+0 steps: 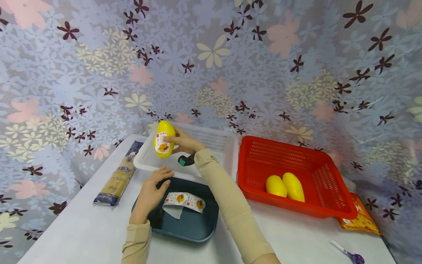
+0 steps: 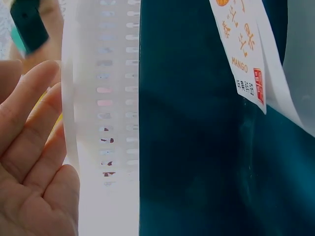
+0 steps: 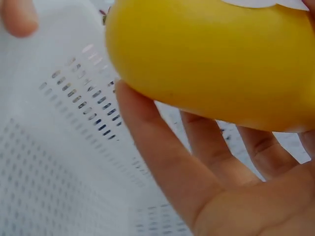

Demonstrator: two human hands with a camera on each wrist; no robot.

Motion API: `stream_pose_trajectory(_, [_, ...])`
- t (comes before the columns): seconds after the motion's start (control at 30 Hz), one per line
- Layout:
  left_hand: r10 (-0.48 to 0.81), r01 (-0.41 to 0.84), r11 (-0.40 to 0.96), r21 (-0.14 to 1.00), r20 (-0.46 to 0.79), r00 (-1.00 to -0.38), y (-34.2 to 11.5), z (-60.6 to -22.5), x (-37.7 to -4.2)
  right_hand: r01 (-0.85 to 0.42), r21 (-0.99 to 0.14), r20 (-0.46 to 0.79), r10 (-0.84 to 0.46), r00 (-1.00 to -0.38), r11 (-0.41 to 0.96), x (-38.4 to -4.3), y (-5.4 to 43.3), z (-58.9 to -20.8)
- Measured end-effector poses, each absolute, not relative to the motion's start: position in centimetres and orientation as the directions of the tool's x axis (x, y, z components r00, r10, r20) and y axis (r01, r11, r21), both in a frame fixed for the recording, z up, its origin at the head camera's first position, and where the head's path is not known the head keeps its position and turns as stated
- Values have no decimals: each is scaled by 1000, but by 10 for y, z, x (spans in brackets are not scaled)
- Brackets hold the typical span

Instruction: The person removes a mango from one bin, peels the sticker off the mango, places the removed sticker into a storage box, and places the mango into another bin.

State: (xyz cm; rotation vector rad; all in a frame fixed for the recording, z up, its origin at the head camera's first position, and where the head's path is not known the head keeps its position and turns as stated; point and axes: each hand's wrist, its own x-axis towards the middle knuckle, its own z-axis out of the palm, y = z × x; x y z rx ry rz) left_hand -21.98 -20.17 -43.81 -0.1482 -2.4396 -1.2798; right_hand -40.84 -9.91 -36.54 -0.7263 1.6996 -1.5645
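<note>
Yellow Mango, Labelled, in Hand over White Basket

Mango [image 1: 166, 127]: smooth, glossy, egg-shaped; white printed sticker on its face. Grasped in the right hand [image 1: 184, 142], fingers curled round it, over the 9 o'clock end of the white basket [image 1: 212, 148].

White basket: plastic, semi-translucent, slotted walls.

Left hand [image 1: 155, 189]: released, fingers relaxed, at 10 o'clock of the basin, beside the white basket's rim; contact cannot be told.

Basin [image 1: 191, 231]: dark teal, smooth, rounded corners. Holds a curling paper label strip [image 1: 184, 200].

Red basket [image 1: 287, 152]: perforated plastic, at 3 o'clock of the white one. Holds two yellow mangoes [image 1: 293, 187], side by side, towards 7 o'clock.

Long packet [image 1: 118, 176]: shiny film, dark blue ends; at 8 o'clock of the white basket.

Orange packet [image 1: 361, 218]: crinkled film, at 4 o'clock of the red basket.

Purple-handled scissors [image 1: 356, 257]: at 5 o'clock of the red basket, on the white surface [image 1: 82, 227].

By view: head alone gives the red basket, both packets and the scissors. Left wrist makes the strip's word "MANGO" legible. Right wrist shows fingers beneath bare yellow skin, the sticker reduced to an edge.
</note>
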Motion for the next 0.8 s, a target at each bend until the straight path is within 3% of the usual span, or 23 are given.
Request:
stream_pose_trajectory(0.27, [-65, 274, 588, 761, 383, -922, -200, -439, -220, 10, -1000, -16, -787, -617, 13, -386, -42, -348])
stream_pose_trajectory(0.53, [-103, 229, 589, 775, 353, -930, -192, -418, -206, -46, -997, 78, -798, -598, -63, -359, -3, -349])
stream_pose_trajectory(0.8, [-74, 402, 541, 739, 518, -852, -163, -402, -201, -67, -996, 93, -763, -640, -64, -331, 30, -353])
